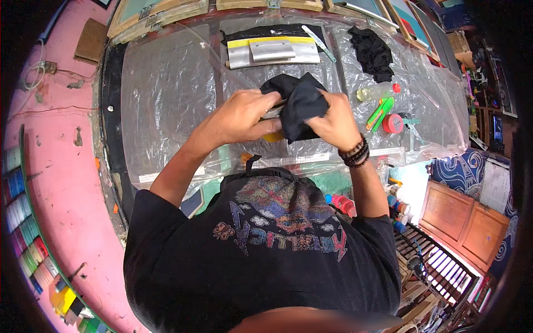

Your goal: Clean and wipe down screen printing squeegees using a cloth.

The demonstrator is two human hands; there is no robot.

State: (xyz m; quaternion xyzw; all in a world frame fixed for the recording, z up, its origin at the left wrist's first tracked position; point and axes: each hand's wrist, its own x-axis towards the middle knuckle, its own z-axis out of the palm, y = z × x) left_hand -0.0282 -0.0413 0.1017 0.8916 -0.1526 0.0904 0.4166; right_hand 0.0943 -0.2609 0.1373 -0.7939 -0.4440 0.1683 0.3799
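Observation:
My left hand (245, 113) grips a grey metal piece with a yellow edge (273, 137), mostly hidden by cloth and fingers; it resembles a screen-printing squeegee. Bunched in my right hand (335, 118) is a black cloth (303, 108), wrapped over that piece. Both hands are close together above the plastic-covered table (170, 91). Just beyond them lie a long metal squeegee (239, 61) and a smaller metal squeegee (272, 50) on top of it, with yellow showing along their far edge. A pale green spatula (318, 43) rests at their right end.
Wood-framed screens (268, 5) line the table's far side. On the right are a crumpled black cloth (372, 54), a red-capped bottle (370, 92), green cutter knives (381, 113), a round red item (392, 123) and a pale green clamp-like tool (411, 127). A pink wall (62, 166) stands left.

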